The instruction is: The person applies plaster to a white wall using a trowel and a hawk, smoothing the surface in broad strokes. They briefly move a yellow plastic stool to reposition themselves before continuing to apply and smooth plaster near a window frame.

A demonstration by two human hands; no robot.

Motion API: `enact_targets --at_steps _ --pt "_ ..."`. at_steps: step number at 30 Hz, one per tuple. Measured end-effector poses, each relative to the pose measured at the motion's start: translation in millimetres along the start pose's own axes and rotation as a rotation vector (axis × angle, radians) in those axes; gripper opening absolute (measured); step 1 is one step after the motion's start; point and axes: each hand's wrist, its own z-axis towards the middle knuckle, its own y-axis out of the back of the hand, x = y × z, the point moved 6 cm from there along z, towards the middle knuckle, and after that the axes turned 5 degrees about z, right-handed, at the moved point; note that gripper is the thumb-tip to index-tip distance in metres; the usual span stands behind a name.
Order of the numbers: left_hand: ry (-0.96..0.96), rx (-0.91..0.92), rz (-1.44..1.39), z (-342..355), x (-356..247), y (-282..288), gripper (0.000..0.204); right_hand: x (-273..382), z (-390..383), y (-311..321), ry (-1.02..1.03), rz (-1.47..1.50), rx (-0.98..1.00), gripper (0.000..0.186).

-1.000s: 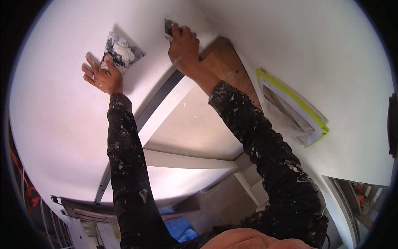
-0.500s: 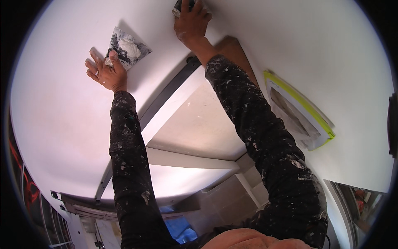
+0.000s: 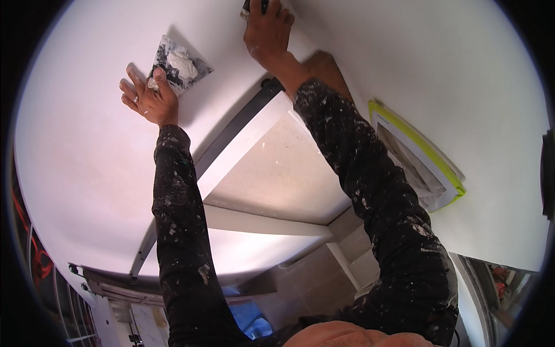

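My left hand (image 3: 151,97) holds a square, putty-smeared plate (image 3: 199,72) by its lower left, fingers spread beside it against the white wall (image 3: 87,139). A thick white lump of putty (image 3: 182,63) sits on the plate. My right hand (image 3: 267,33) is higher up, at the top of the frame near a corner of the white surfaces, its fingers closed on a dark flat tool (image 3: 256,7) that is mostly hidden. Both sleeves are black and speckled with white.
Below my hands is an opening with a dark strip (image 3: 228,130) and a brown panel (image 3: 326,72). A green-edged plastic-covered piece (image 3: 446,172) is on the right-hand wall. A blue sheet (image 3: 250,318) lies far below; red cables (image 3: 40,260) show at the left edge.
My right hand has moved up and slightly right with the dark tool, mostly in the first half second. My left hand and the plate have shifted slightly up and right.
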Motion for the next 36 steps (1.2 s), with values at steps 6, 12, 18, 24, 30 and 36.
enact_targets --at_steps 6,12,18,24,30,36 --pt "-0.003 0.004 0.034 -3.2 3.6 1.8 0.076 5.4 16.0 -14.6 -0.053 -0.097 0.065 0.057" --pt "-0.007 -0.013 0.008 1.7 -3.9 -2.5 0.074 34.7 -8.9 -11.1 -0.138 0.008 0.041 0.066" --pt "-0.002 -0.031 -0.003 -5.1 5.2 -0.2 0.073 43.5 -50.0 17.9 0.121 0.261 -0.012 0.058" --pt "-0.005 -0.012 0.024 -3.4 5.3 2.5 0.075 -21.4 -32.6 12.0 -0.026 0.033 0.128 0.057" --pt "0.01 0.008 0.033 -5.6 3.0 -0.2 0.077 15.5 -63.3 14.5 0.033 0.178 0.161 0.054" --pt "-0.003 -0.036 0.015 -0.8 3.0 1.0 0.076 9.4 14.2 20.8 -0.024 0.135 0.041 0.061"
